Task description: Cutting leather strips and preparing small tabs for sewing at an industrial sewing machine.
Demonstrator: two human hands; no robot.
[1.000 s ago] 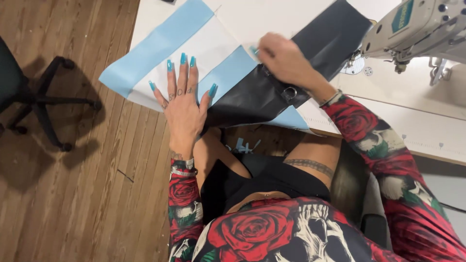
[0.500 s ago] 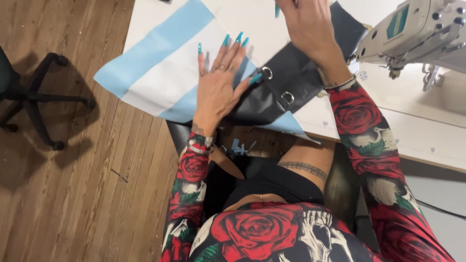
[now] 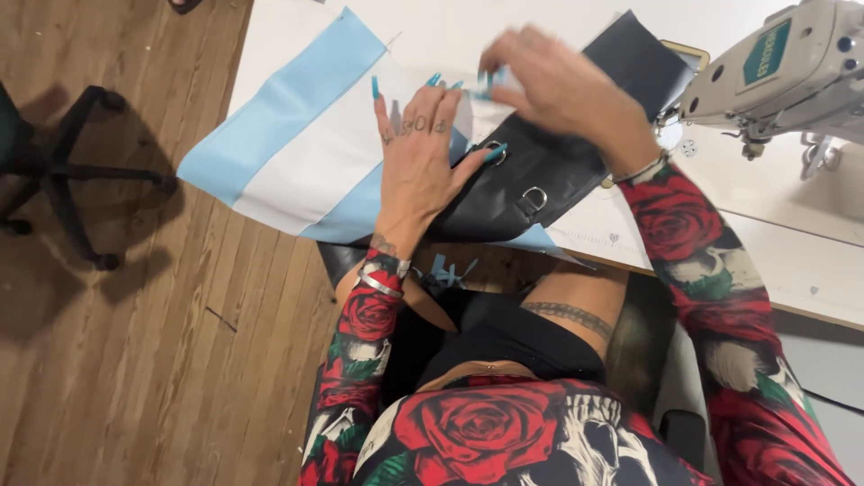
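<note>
My left hand (image 3: 417, 160), with long teal nails, lies flat and spread on a light-blue and white striped fabric (image 3: 297, 153) where it meets a black piece with metal D-rings (image 3: 540, 171). My right hand (image 3: 558, 85) hovers, blurred, over the far part of the black piece, fingers curled near the fabric edge; whether it pinches anything I cannot tell. The striped fabric hangs off the table's left front corner.
A white sewing machine (image 3: 783, 72) stands at the right on the white table (image 3: 792, 261). A black swivel chair base (image 3: 63, 180) is on the wooden floor at the left. My lap and rose-print sleeves fill the bottom.
Both hands have shifted farther up the table along the fabric. My right hand left the black piece's near part and now hovers over its far part.
</note>
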